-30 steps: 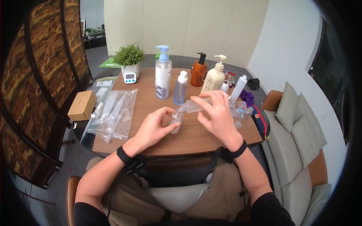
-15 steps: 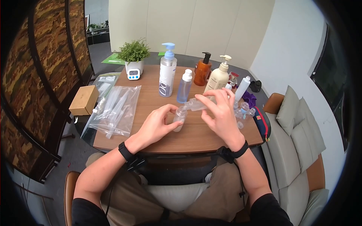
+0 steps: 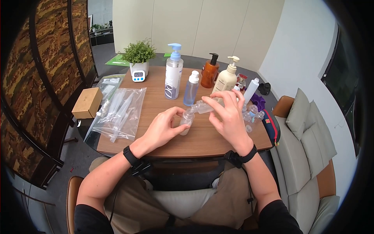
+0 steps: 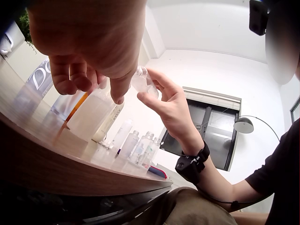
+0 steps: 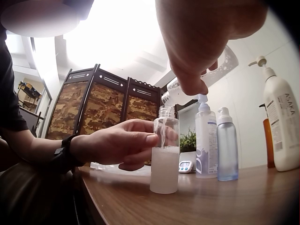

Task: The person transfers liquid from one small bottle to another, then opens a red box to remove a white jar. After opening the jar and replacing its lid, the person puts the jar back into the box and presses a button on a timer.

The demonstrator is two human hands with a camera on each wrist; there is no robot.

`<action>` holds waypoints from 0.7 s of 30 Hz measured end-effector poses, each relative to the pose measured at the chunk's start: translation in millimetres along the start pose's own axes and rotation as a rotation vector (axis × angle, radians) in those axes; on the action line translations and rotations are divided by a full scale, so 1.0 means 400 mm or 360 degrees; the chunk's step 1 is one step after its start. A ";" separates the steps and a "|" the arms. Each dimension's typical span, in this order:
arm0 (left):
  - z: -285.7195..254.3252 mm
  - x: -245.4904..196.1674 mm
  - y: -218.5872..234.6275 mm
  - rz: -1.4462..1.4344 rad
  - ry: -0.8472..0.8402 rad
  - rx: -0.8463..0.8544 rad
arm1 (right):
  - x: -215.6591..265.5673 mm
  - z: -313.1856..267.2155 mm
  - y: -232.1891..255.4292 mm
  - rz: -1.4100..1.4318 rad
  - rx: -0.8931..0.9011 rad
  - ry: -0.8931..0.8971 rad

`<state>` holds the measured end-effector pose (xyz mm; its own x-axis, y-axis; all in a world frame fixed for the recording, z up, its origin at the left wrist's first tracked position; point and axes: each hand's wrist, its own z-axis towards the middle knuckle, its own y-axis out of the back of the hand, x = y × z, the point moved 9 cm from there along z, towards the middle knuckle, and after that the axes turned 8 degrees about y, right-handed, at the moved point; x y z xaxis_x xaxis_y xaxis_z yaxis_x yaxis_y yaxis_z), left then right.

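Wood-grain table (image 3: 211, 144), grey couch (image 3: 307, 132) off to its R, folding screen (image 3: 58, 70) to the L. Near the middle of the near edge, L hand (image 3: 159, 128) is curled part-closed round an upright clear btl (image 5: 164, 169), thumb one side, fingers the other; btl base sits on the wood, cloudy liquid filling its lower part. R hand (image 3: 230, 117) pinches a tilted btl (image 3: 205, 107) between thumb & fingers, held up off the wood, neck angled down at the upright btl's open mouth. Thin stream runs down inside the upright one, per R wrist view; can't tell if the two necks touch.

Toward the far edge: blue-pump btl (image 3: 173, 78), w/ a blue-tinted btl (image 3: 190, 93) just to its R. Amber pump btl (image 3: 209, 75) & cream pump btl (image 3: 224, 81) stand nr the far R corner. Small clear btls (image 3: 253, 116) grouped nr the R edge, navy/red case (image 3: 269, 128) along it. Far L corner has a potted plant (image 3: 138, 56), w/ a digital timer (image 3: 138, 75) in front. Zip bag (image 3: 120, 113) lies toward the L edge, cardboard box (image 3: 87, 102) beside it.
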<state>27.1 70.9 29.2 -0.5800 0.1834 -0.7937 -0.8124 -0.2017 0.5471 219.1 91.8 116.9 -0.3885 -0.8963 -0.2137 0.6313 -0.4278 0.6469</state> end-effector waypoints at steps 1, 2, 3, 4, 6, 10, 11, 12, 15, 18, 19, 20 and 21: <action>-0.001 -0.001 0.000 -0.0010 -0.0008 -0.0002 | 0.000 0.000 0.000 -0.0003 -0.0002 -0.0002; -0.001 -0.003 0.001 -0.0020 -0.0016 -0.0004 | 0.001 0.000 0.001 -0.0002 -0.0002 -0.0003; -0.001 -0.003 0.001 -0.0020 -0.0015 -0.0003 | 0.001 -0.001 0.001 -0.0005 -0.0002 -0.0005; -0.001 -0.003 0.001 -0.0018 -0.0020 -0.0004 | 0.002 -0.001 0.001 -0.0007 -0.0003 -0.0007; -0.002 -0.005 0.001 -0.0017 -0.0024 -0.0006 | 0.004 0.000 0.001 -0.0006 -0.0003 -0.0008; -0.002 -0.004 0.000 -0.0037 -0.0015 0.0005 | 0.007 0.002 0.003 -0.0011 -0.0009 -0.0006; -0.002 -0.004 -0.001 -0.0039 -0.0019 0.0003 | 0.008 0.003 0.004 -0.0012 -0.0009 -0.0007; -0.002 -0.005 -0.002 -0.0039 -0.0020 0.0004 | 0.011 0.005 0.008 -0.0028 -0.0027 0.0001; -0.003 -0.007 -0.001 -0.0049 -0.0030 -0.0004 | 0.014 0.005 0.010 -0.0048 -0.0048 0.0007; -0.002 -0.008 -0.001 -0.0052 -0.0025 0.0005 | 0.016 0.005 0.011 -0.0059 -0.0051 0.0010; -0.001 -0.005 -0.003 -0.0037 0.0002 0.0024 | 0.017 0.005 0.011 -0.0065 -0.0052 0.0016; 0.000 -0.002 -0.005 -0.0021 0.0030 0.0042 | 0.017 0.005 0.011 -0.0065 -0.0052 0.0015; 0.000 -0.003 -0.005 -0.0021 0.0030 0.0043 | 0.017 0.006 0.011 -0.0066 -0.0054 0.0016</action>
<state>29.3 71.0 29.0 -0.5685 0.1677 -0.8054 -0.8213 -0.1733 0.5436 217.7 84.0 119.9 -0.4080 -0.8789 -0.2473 0.6375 -0.4681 0.6120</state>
